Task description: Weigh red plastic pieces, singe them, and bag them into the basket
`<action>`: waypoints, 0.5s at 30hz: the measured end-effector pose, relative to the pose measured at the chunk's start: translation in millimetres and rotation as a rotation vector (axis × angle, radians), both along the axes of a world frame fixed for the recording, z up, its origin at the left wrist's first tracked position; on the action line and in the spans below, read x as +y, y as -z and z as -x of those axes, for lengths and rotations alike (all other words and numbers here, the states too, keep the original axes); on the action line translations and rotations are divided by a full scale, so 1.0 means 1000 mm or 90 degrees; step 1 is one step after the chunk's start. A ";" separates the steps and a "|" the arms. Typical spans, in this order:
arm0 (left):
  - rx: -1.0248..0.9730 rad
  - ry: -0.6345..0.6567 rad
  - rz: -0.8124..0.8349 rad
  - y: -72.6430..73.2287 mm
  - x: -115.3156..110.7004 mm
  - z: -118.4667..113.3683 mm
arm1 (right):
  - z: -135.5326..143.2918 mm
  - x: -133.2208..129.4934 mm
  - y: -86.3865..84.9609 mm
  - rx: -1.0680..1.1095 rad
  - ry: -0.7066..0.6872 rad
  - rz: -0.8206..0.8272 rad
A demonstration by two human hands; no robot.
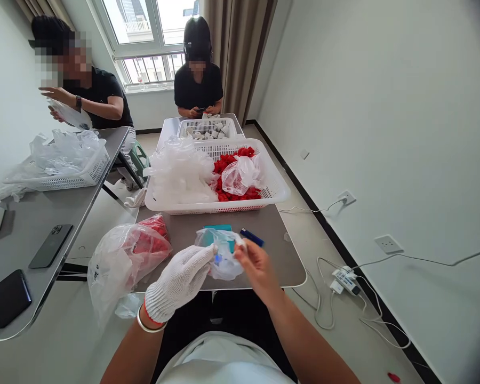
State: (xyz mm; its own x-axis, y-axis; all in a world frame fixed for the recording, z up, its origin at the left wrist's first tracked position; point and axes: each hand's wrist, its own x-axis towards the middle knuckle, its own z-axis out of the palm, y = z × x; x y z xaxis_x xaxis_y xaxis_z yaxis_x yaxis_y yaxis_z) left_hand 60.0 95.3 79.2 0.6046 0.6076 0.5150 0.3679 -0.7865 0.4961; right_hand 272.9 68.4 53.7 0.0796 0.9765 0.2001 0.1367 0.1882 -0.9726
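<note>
Close to the table's front edge, a small clear plastic bag point(229, 269) is stretched between my two hands. My left hand point(184, 277), in a white knit glove, pinches the bag's left side. The bare fingers of my right hand point(258, 266) are closed on its right side. Something blue shows in or through the bag; I cannot make out what. A teal flat object point(218, 228) lies just behind it, partly covered. Beside that is a dark blue bar-shaped object point(252, 237). Left of my gloved hand sits a large clear bag of red pieces point(150, 237).
Behind my hands stands a big white basket point(278, 184) with clear bags and red pieces. A smaller basket point(230, 125) of grey-white parts is farther back. Two people sit beyond; the left table point(48, 213) holds phones and a bag-filled basket. Cables point(324, 314) lie on the right floor.
</note>
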 end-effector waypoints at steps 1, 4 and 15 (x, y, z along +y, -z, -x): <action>-0.033 0.011 0.007 0.003 -0.001 -0.003 | 0.006 -0.003 -0.006 -0.032 -0.067 -0.015; -0.126 0.008 0.065 0.008 -0.006 -0.010 | 0.022 -0.007 -0.014 -0.086 -0.163 -0.021; -0.151 -0.137 0.315 0.059 -0.031 -0.020 | 0.026 -0.002 -0.012 0.195 -0.232 0.114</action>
